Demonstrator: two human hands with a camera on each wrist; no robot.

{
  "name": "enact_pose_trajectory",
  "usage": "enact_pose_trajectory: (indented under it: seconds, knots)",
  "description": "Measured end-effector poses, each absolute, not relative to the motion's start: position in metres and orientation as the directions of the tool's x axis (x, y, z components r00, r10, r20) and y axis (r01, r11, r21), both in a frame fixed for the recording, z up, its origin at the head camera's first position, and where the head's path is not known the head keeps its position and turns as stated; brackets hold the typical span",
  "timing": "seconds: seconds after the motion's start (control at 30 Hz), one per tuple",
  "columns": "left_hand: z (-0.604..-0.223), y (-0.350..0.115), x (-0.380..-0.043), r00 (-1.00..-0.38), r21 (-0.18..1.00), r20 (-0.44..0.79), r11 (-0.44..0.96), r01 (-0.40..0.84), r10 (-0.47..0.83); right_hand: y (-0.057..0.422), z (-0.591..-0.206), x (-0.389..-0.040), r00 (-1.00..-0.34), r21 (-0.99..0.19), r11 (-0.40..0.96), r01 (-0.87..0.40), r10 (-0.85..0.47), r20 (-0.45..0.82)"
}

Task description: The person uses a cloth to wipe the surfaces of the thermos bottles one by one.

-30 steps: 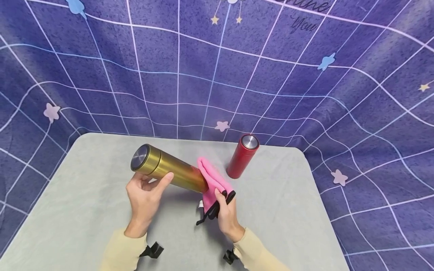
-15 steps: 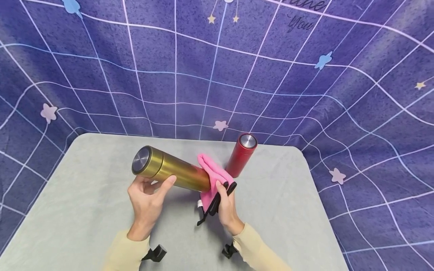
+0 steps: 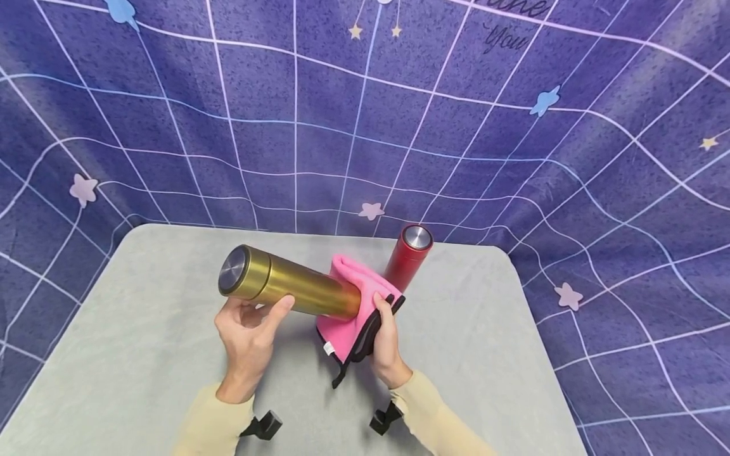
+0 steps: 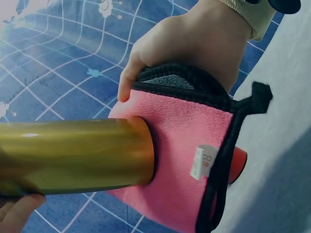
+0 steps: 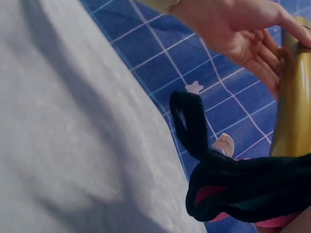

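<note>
My left hand (image 3: pixel 246 339) grips a gold thermos (image 3: pixel 302 284) near its lidded end, thumb along the near side. The thermos is held tilted above the table, its silver-topped lid to the left. At its other end, a folded pink cloth (image 3: pixel 348 335) with black edging lies against the base. My right hand (image 3: pixel 388 345) holds this cloth, thumb on top. A white tag (image 4: pixel 201 161) and a black loop (image 4: pixel 261 98) show on the cloth in the left wrist view. In the right wrist view, the black edging (image 5: pixel 243 187) hides much of the thermos's lower end.
A red thermos (image 3: pixel 409 253) stands upright on the grey-white table (image 3: pixel 473 354), behind the cloth, which hides its lower part. A purple-blue curtain (image 3: pixel 319 126) with grid lines and stars hangs behind and at both sides of the table.
The right hand has shifted the cloth slightly up and right, and the cloth has spread wider around the thermos's base. The left hand and gold thermos have barely moved.
</note>
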State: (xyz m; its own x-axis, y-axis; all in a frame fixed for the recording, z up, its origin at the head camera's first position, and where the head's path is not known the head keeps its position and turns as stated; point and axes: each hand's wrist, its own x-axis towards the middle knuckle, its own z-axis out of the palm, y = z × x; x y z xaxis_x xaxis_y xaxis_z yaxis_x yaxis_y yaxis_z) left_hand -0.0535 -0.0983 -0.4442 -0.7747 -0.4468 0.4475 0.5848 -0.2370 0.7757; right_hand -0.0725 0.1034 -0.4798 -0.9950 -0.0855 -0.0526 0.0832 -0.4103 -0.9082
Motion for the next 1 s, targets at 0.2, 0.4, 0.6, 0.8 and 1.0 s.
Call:
enact_pose_trajectory:
  seconds: [0.2, 0.4, 0.6, 0.8, 1.0]
  knots:
    - [-0.447, -0.092, -0.058, -0.772, 0.755, 0.467, -0.261, 0.602, -0.432, 0.107, -0.482, -0.07, -0.981, -0.834, -0.518, 0.192, -0.092, -0.169]
    - [-0.447, -0.088, -0.06, -0.759, 0.754, 0.475, -0.239, 0.612, -0.445, 0.108, -0.481, -0.072, -0.97, -0.781, -0.574, 0.245, -0.145, -0.198]
    - [-0.448, -0.09, -0.06, -0.746, 0.755, 0.483, -0.214, 0.62, -0.459, 0.108, -0.48, -0.07, -0.951, -0.785, -0.537, 0.309, -0.193, -0.242]
    - [-0.45, -0.091, -0.061, -0.719, 0.735, 0.507, -0.197, 0.649, -0.475, 0.11, -0.476, -0.066, -0.944, -0.82, -0.472, 0.324, -0.212, -0.251]
    - [-0.451, -0.095, -0.062, -0.697, 0.721, 0.531, -0.175, 0.67, -0.483, 0.109, -0.47, -0.063, -0.948, -0.853, -0.418, 0.311, -0.199, -0.249]
